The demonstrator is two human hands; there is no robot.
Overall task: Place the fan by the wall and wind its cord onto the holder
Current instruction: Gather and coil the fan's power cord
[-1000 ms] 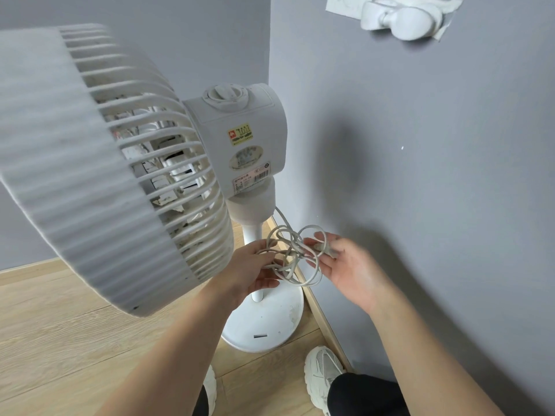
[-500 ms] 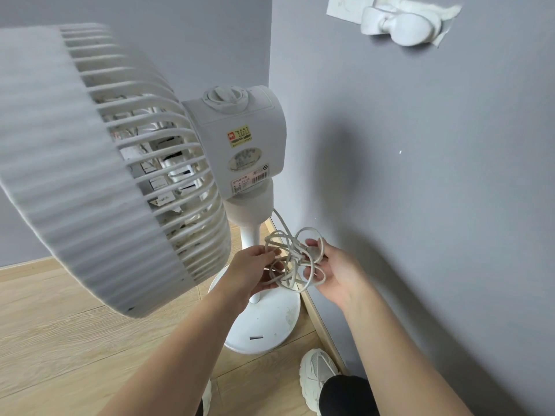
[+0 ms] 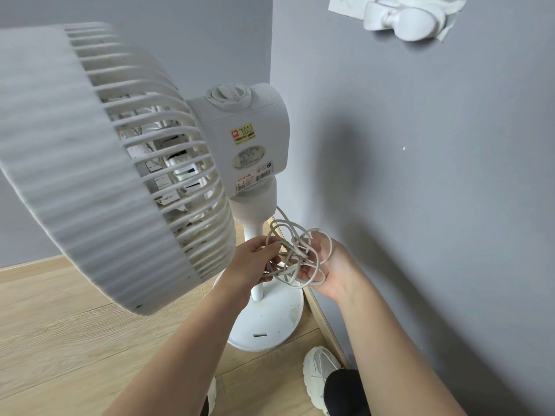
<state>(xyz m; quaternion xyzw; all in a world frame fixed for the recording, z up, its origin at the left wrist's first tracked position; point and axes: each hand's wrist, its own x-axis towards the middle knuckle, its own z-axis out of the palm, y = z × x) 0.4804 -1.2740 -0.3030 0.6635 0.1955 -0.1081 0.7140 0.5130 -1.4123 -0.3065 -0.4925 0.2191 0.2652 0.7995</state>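
The grey wall (image 3: 450,205) is rising just to the right of the fan (image 3: 258,139), and another grey wall is standing behind it, so the fan is standing in the corner. The wooden floor (image 3: 60,340) is carrying the fan. Its big ribbed cage (image 3: 75,160) is pointing to the left, away from the right wall. Its round white base (image 3: 270,322) is sitting on the floor, very near the skirting board (image 3: 318,307) of the right wall; I cannot tell if they are touching.

Two bare arms are reaching in from below the fan's head. The left hand (image 3: 255,259) is staying in front of the thin pole (image 3: 257,283) of the fan, and its grip is pinching some loops of the cord (image 3: 295,256) with curled fingers. The right hand (image 3: 327,268) is lying palm up just to the right of the pole, and its grip is grasping the other side of the same loops, which are passing over its fingers. The white cord is coming out under the fan's neck and is hanging as a loose, tangled bundle between both hands.

The white holder (image 3: 399,21) is sticking on the right wall, high above and to the right of the fan, well apart from the cord. A white shoe (image 3: 318,376) is standing on the floor just in front of the fan's base.
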